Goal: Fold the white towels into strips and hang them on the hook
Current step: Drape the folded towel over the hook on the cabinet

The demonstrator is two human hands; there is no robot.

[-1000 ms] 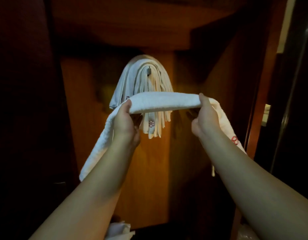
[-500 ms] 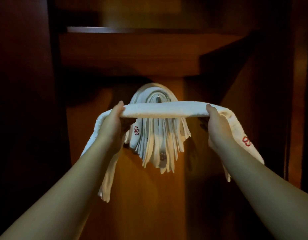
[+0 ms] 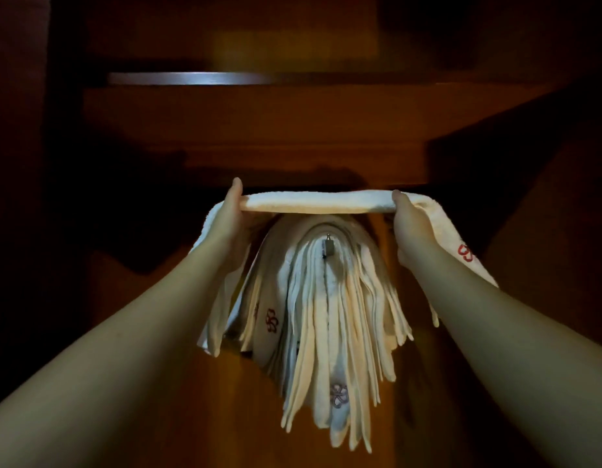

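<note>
From the head camera, both bare forearms reach forward and upward, roughly level with each other and well apart. The left hand (image 3: pixel 227 217) grips one part of a folded white towel strip (image 3: pixel 318 202), thumb on the near upper edge and the fingers curled round behind, out of sight. The right hand (image 3: pixel 409 228) grips the strip further along in the same way, thumb on top and fingers wrapped under the cloth. Between the two hands the strip is pulled into a straight, nearly horizontal band; its loose ends drop outside each wrist, and the end by the right forearm carries a red embroidered mark (image 3: pixel 465 253). The band sits just above a bundle of hung towels (image 3: pixel 326 315), which drape over a small metal hook (image 3: pixel 329 246) fixed to a wooden panel (image 3: pixel 198 400); whether the strip touches the top of that bundle cannot be told. The hung towels fall in many narrow folds, two of them showing flower emblems. Above, a dark wooden shelf (image 3: pixel 259 130) spans the recess, with a pale lit edge along it.
</note>
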